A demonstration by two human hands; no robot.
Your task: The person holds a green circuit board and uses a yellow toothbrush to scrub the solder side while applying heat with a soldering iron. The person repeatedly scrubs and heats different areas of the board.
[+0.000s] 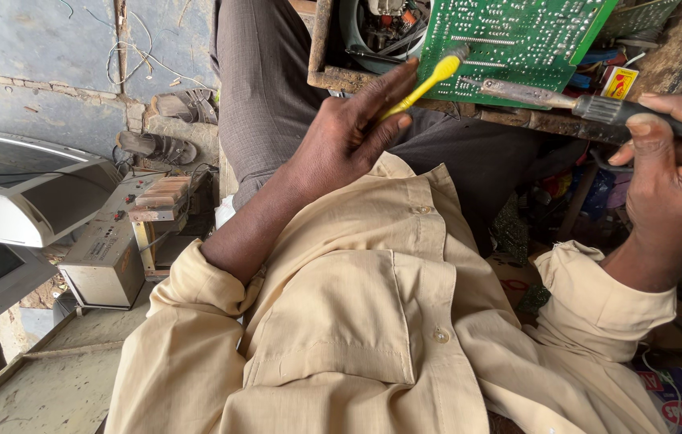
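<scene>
My left hand (349, 133) grips a yellow toothbrush (425, 80), its bristle end resting against the lower edge of a green circuit board (518, 36). My right hand (670, 173) holds the dark handle of a soldering iron (566, 100), whose metal shaft points left and lies along the board's bottom edge. The board leans on the rim of a wooden workbench (333, 76). Both arms wear a tan shirt with rolled sleeves.
An open grey appliance with wires (381, 28) sits behind the board. A small red and yellow box (618, 80) lies on the bench. On the ground at left are old television casings (27, 201), a grey metal unit (112, 257) and sandals (172, 124).
</scene>
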